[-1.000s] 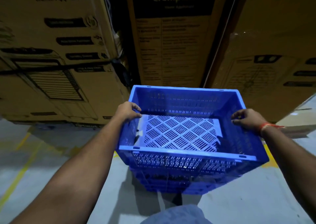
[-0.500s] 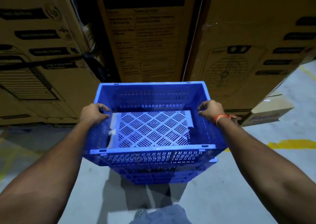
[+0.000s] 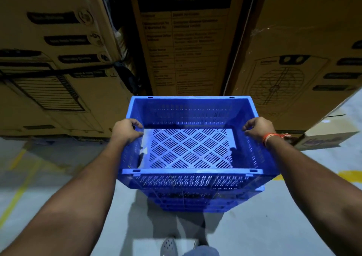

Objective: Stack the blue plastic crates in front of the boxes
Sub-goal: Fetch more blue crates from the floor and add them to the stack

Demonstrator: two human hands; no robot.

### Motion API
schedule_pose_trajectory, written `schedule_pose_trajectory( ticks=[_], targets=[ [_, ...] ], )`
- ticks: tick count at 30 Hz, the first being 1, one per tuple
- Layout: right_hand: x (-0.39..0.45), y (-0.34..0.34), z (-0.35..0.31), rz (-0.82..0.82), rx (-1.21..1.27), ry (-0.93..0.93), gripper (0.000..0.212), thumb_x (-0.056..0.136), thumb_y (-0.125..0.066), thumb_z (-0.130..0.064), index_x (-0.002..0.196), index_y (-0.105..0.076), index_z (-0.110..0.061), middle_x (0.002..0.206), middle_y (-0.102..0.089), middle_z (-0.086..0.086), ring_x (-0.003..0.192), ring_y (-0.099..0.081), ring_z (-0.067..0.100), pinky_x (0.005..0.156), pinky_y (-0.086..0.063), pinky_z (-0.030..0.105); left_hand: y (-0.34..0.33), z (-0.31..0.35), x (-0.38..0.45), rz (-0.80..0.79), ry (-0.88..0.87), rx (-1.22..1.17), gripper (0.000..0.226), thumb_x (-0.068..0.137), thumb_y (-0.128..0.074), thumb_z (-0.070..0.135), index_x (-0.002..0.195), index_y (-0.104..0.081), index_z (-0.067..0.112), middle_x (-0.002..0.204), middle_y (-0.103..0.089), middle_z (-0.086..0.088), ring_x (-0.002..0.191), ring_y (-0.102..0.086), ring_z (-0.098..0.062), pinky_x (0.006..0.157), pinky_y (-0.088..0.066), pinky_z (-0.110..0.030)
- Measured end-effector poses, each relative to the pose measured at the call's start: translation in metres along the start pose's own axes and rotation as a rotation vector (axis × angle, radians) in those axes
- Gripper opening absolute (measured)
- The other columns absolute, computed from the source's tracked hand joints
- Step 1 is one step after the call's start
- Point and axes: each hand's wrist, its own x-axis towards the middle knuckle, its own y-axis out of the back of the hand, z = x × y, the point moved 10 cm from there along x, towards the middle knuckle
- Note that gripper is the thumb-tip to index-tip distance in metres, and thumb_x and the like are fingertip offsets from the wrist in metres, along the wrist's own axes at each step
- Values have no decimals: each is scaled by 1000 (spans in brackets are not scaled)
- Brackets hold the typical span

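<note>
In front of the tall cardboard boxes, I hold the top blue crate by its two side rims. My left hand is clamped over the left rim, fingers curled inside; my right hand, an orange thread at its wrist, is clamped over the right rim. The crate sits over the stack of blue crates on the grey floor; whether it rests on them I cannot tell. My shoe shows just behind the stack.

Lower crates mostly hidden under the top crate; box print too blurred to read.
</note>
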Motion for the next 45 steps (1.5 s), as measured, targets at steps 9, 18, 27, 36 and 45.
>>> schedule_pose_trajectory(
  ticks=[9,18,27,36,45],
  targets=[
    [-8,-1,11,12,-23,-17,13,75,-78,-13,81,-73,-24,94,-68,2,71,-66,16,54,-52,25,0,7,-8,1,-20,-21,19,74,-86,29,89,-74,26,84,-70,5,80,-65,-16,70,-45,-24],
    [-6,8,10,-53,-105,-16,15,71,-81,-17,73,-72,-29,87,-73,1,63,-64,12,47,-41,19,-5,15,-13,-11,-36,-53,19,76,-85,29,91,-73,29,87,-67,4,83,-64,-17,70,-44,-28],
    [-7,12,12,-71,-43,-20,16,73,-77,-8,83,-76,-20,63,-64,-2,27,-50,0,38,-42,16,-10,15,-5,13,-37,-16,20,73,-88,31,89,-75,28,89,-71,0,83,-65,-18,69,-46,-29],
    [-4,22,5,-65,-66,9,16,70,-81,-12,83,-77,-20,80,-71,0,72,-67,15,62,-48,21,-12,19,-3,-11,-33,10,18,74,-88,31,86,-74,30,94,-72,0,76,-69,-20,64,-49,-30],
    [-8,25,24,4,-28,-57,13,70,-78,-12,72,-73,-23,81,-70,-2,76,-66,16,64,-48,21,-21,30,-6,0,-46,15,15,77,-85,28,88,-74,28,93,-70,-1,82,-66,-20,67,-48,-30]
  ],
)
